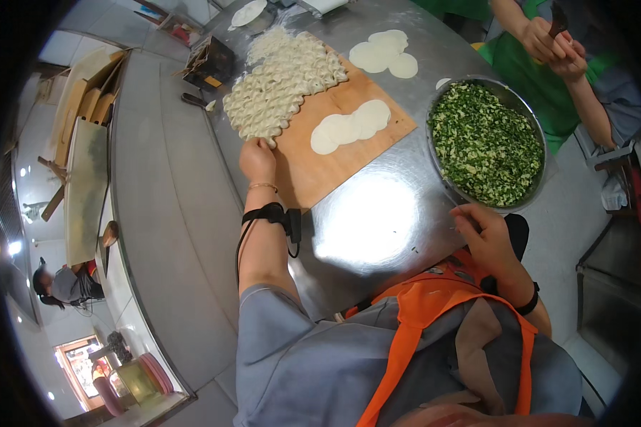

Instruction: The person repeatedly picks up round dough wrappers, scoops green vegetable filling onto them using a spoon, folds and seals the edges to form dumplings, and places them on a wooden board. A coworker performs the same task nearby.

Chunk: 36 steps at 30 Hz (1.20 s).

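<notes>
My left hand (258, 160) reaches to the near end of the rows of folded dumplings (283, 80) on a wooden board (320, 181). Its fingers are closed about a dumpling (270, 142) at the edge of the batch, and partly hide it. Round dough wrappers (351, 127) lie overlapping in a line on the board's bare side. To the right stands a large metal bowl (544, 160) full of chopped green filling (486, 141). My right hand (483, 232) is just below the bowl's near rim, fingers curled; whether something thin is between them is unclear.
More wrappers (384, 53) lie on the steel table (320, 251) beyond the board. A bowl of flour (251, 15), a dark box (209, 63) and a dark-handled tool (195, 100) are at the left. Across the table, a co-worker's hands (558, 50) hold a dark tool.
</notes>
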Available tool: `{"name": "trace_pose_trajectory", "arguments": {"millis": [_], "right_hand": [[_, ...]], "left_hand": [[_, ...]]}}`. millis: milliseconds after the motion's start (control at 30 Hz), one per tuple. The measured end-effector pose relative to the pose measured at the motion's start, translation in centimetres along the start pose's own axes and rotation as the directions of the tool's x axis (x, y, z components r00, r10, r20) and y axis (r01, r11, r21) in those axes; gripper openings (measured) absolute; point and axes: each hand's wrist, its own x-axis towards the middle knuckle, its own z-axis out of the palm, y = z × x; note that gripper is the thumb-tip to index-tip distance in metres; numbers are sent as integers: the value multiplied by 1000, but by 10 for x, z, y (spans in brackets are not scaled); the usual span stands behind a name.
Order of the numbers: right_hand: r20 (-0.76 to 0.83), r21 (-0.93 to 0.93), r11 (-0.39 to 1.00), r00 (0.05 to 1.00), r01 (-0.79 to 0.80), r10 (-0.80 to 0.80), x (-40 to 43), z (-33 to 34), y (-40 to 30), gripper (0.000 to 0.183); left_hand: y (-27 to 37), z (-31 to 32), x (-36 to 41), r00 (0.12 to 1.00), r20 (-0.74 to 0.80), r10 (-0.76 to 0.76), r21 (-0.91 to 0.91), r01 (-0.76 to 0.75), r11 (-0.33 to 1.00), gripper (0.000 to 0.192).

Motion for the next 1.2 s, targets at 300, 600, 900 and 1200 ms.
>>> {"name": "trace_pose_trajectory", "arguments": {"millis": [300, 600, 900, 1200], "right_hand": [[24, 50, 999, 1000, -18, 17, -1, 1, 0, 19], [-52, 69, 998, 999, -10, 14, -21, -12, 3, 18], [-7, 21, 999, 1000, 28, -28, -17, -14, 8, 19], [-59, 255, 966, 997, -38, 54, -14, -13, 1, 22]], "left_hand": [[90, 34, -21, 956, 59, 288, -178, -274, 945, 18], [141, 71, 0, 772, 489, 406, -252, -321, 913, 24], [141, -16, -51, 707, 187, 682, -130, -670, 731, 10], [186, -69, -138, 812, 309, 495, -756, -107, 646, 15]]}}
